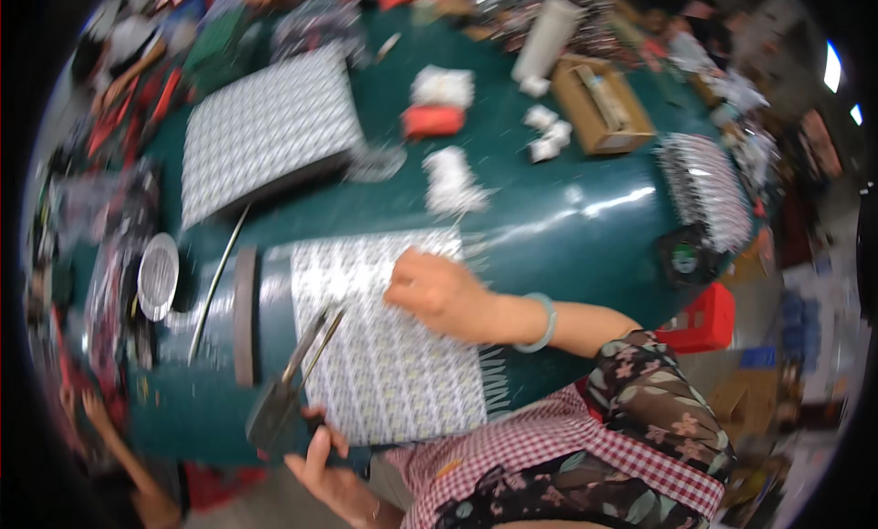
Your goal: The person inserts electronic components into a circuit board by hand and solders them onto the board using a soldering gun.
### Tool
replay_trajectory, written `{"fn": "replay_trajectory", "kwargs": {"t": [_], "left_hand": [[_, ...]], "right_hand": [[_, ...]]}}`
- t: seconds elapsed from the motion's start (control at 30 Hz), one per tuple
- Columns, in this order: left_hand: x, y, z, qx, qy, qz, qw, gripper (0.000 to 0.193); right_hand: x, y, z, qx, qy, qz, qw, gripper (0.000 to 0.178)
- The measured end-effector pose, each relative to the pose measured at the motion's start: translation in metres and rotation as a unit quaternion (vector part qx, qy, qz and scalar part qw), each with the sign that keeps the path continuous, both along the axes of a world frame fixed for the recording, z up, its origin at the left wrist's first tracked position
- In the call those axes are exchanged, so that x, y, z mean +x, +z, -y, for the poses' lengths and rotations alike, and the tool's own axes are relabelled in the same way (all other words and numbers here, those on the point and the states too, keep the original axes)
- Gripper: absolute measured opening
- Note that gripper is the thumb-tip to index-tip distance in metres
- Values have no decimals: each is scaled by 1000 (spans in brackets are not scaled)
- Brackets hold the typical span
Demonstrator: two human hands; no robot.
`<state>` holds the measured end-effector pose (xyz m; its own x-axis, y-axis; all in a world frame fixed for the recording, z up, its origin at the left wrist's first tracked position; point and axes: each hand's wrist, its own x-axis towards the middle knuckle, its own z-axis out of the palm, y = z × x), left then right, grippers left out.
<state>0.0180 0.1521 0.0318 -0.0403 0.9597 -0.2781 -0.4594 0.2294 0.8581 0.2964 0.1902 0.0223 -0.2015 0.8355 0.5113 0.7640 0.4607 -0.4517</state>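
nearest us, our checked apron (512, 447) and flowered sleeve (649, 383) fill the lower edge. our left hand (334, 474) comes up from below with fingers closed around the dark handles of a pair of scissors (293, 374), whose open blades point up over the patterned sheet (384, 346) lying on the green table (549, 218). our right hand (434, 287) reaches in from the right, a pale bangle (541, 323) on the wrist, palm down with fingers curled on the sheet's upper right part; whether it pinches anything we cannot tell. further back, a stack of similar sheets (265, 127) lies at the left, an open brown cardboard box (602, 104) at the right, a red packet (433, 120) between them, and a red crate (704, 317) beside the table.
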Motion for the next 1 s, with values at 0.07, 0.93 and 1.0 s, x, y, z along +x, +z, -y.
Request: {"fn": "replay_trajectory", "kwargs": {"t": [0.07,0.93,1.0], "left_hand": [[-6,-1,1,7,-13,-15,1000,45],[19,-23,18,67,-14,-341,938,30],[20,-18,15,59,-31,-305,950,28]], "right_hand": [[-9,-2,-3,-9,3,-17,1000,9],[-26,-45,-13,-15,-2,1,1000,21],[-26,-45,-13,-11,0,3,1000,21]]}}
